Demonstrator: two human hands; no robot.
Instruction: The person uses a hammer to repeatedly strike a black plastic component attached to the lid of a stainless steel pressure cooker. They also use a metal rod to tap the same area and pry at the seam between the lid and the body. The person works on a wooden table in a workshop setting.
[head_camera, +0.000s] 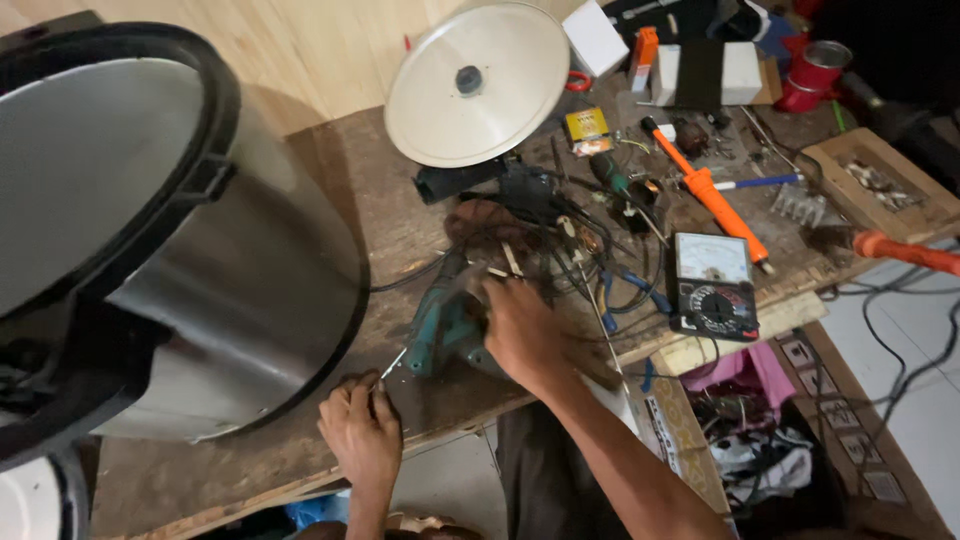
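Your right hand (520, 335) was wrapped around the teal, pistol-shaped power tool (440, 330) lying on the worn wooden counter (330, 180), fingers closed over its body. Its thin metal tip (393, 364) pointed toward your left hand (362, 425), which was pinched shut at the counter's near edge, right at that tip; whatever small piece the fingers held there was too small to make out.

Beside your left arm stood the big shiny steel cooker body with a black rim (200, 300), tipped on its side, touching nothing you held. Behind the tool lay a tangle of thin black wires (540, 230), and past it the round white metal lid with a dark knob (478, 82) leaned over the clutter. To your right sat the black analogue multimeter with a white dial face (712, 285), close to the tool but apart from your hand, and the orange-handled soldering iron (705, 195) lay further back.

Judging by this layout, you were in the middle of the work: the tool was gripped and lined up with the pinched piece, the cooker lay opened and unassembled, and the lid was off. Nothing showed as refitted, so reassembly appeared to be left.
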